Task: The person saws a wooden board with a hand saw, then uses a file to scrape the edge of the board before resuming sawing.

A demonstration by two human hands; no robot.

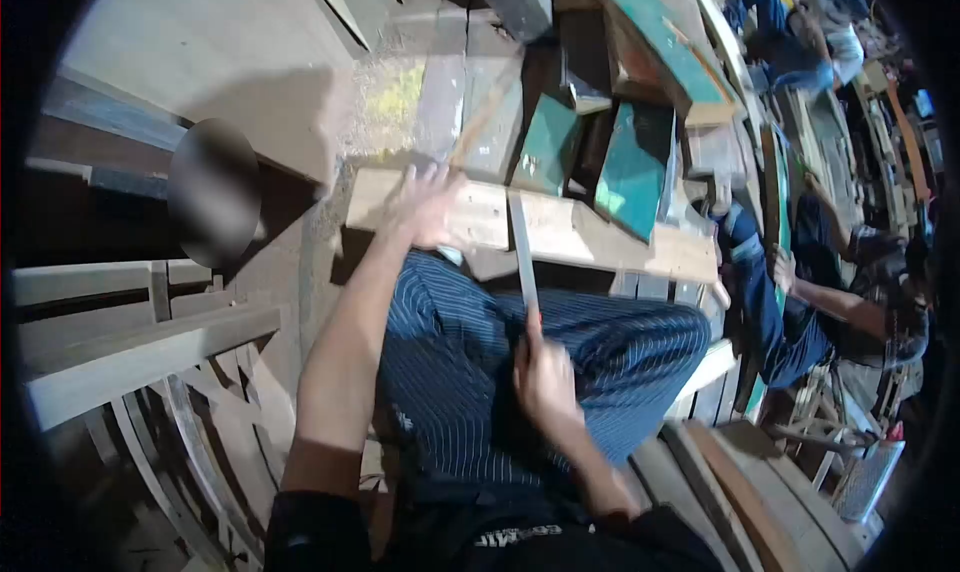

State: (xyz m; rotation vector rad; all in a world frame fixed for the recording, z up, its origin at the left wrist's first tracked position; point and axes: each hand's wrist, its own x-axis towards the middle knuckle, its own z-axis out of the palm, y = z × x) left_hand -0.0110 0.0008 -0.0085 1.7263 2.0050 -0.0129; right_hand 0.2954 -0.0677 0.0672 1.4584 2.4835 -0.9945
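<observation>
- Left hand (425, 210): I have it palm down on the pale wooden board (590, 234), left of the blade, fingers spread and reaching towards the far edge. It bears on the wood and does not close round it.
- Left arm: extended forward from a black sleeve (318, 527), forearm bare, running up and slightly right to the wrist.
- Right hand (547, 380): my fingers are wrapped round the orange-red handle of a long-bladed tool (526, 262), knuckles uppermost. The grip is closed; the thumb's exact placement I cannot tell.
- Right arm: drawn in nearer my body than the left, elbow bent, forearm slanting forward and inward above my striped trousers (440, 372).
- Tool: the flat grey blade points away from me and crosses the board. Whether its edge has entered the wood I cannot tell.
- Board: lies crosswise just beyond my knees, with small dark marks to the right of my left hand.
- Surroundings: two green-faced wood pieces, one (545, 144) nearer the blade and one (637, 162) farther right, stand beyond the board. Another person's hand (784, 270) is well apart, at far right.
</observation>
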